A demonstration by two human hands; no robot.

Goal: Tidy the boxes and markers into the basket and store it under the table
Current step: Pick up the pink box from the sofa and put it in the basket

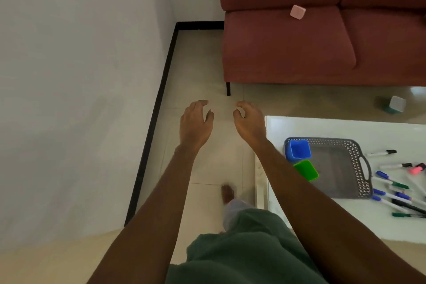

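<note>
A grey perforated basket lies on the white table at the right. A blue box sits in its near-left corner and a green box leans on its left rim. Several markers lie scattered on the table right of the basket. My left hand and my right hand hover over the floor left of the table, fingers loosely curled, holding nothing.
A dark red sofa stands beyond the table with a small pink box on its seat. A small white-and-green box sits on the floor by the sofa. A white wall with black skirting runs along the left.
</note>
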